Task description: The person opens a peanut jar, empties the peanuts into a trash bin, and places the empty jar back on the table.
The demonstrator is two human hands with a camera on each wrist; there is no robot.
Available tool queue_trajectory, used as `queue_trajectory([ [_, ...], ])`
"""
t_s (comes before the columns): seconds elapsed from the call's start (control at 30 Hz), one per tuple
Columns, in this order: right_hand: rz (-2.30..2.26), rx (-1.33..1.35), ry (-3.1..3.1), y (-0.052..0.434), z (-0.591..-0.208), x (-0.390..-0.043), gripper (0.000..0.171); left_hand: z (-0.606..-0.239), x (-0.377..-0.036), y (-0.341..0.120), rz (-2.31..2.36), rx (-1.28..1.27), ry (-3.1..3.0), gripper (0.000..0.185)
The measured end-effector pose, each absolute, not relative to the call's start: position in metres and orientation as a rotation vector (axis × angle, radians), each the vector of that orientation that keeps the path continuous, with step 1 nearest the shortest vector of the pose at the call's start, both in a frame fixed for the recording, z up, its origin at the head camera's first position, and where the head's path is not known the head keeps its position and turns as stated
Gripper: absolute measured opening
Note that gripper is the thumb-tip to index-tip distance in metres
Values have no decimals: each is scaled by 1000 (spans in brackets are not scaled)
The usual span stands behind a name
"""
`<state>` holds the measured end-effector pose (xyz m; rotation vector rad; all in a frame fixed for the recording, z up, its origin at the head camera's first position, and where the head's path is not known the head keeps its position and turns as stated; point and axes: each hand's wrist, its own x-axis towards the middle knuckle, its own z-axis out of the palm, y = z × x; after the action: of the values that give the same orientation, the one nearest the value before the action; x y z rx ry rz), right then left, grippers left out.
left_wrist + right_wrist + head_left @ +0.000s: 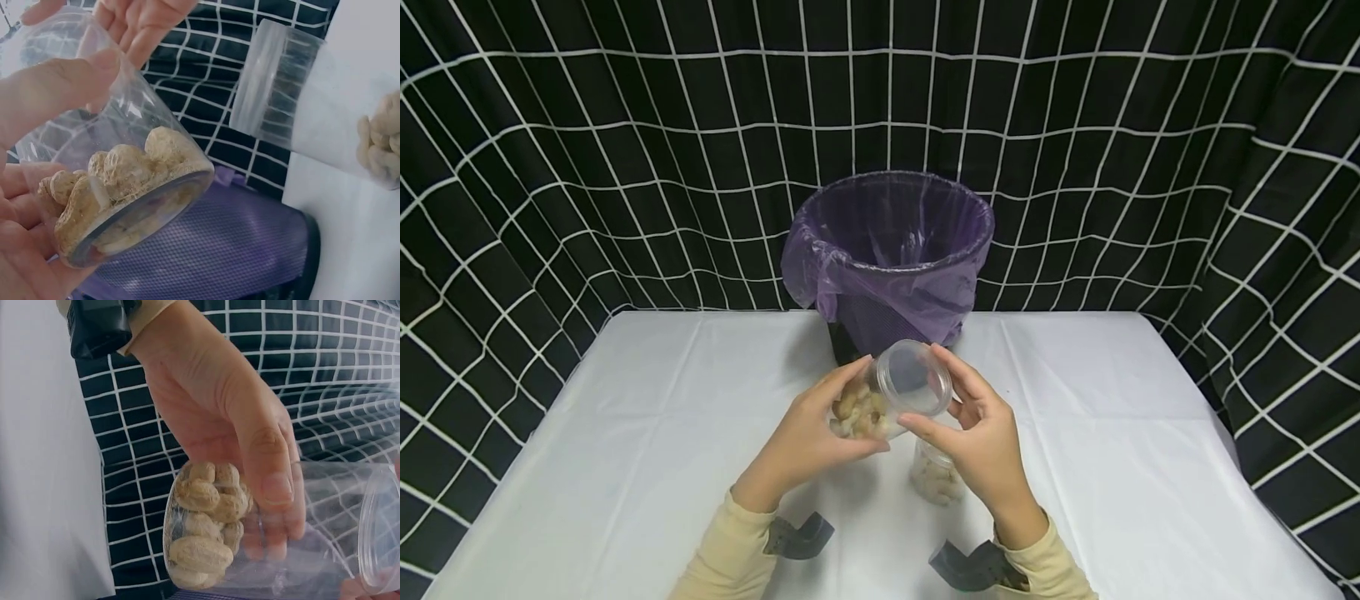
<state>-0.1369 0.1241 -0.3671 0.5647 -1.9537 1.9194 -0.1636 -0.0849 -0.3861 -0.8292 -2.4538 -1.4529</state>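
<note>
Both hands hold a clear plastic jar [859, 408] with peanuts in their shells [128, 164] gathered at its base, tilted above the table. My left hand [808, 429] grips the jar's body, its thumb and fingers curled around the wall. At the ringed mouth end [913, 379], my right hand [985, 429] has its thumb and index finger on either side. Below the right hand stands a second clear jar [937, 482] with peanuts in its bottom; its top is partly hidden in the head view. The left wrist view shows this second jar's ridged neck [275, 81].
A mesh bin [880, 321] with a purple bag [917, 287] folded over its rim stands at the back of the table, just beyond the hands. White cloth [647, 467] covers the table. A black curtain with a white grid [700, 150] surrounds it.
</note>
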Motion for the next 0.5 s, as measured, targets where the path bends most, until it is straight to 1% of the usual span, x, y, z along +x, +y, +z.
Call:
queue_trajectory([
  [0.33, 1937, 691, -1886, 133, -366, -140, 77, -380, -160, -80, -1348, -872, -2389, 92],
  [0.5, 1965, 765, -1841, 135, -366, -143, 75, -377, -155, -77, -1304, -826, -2380, 93],
])
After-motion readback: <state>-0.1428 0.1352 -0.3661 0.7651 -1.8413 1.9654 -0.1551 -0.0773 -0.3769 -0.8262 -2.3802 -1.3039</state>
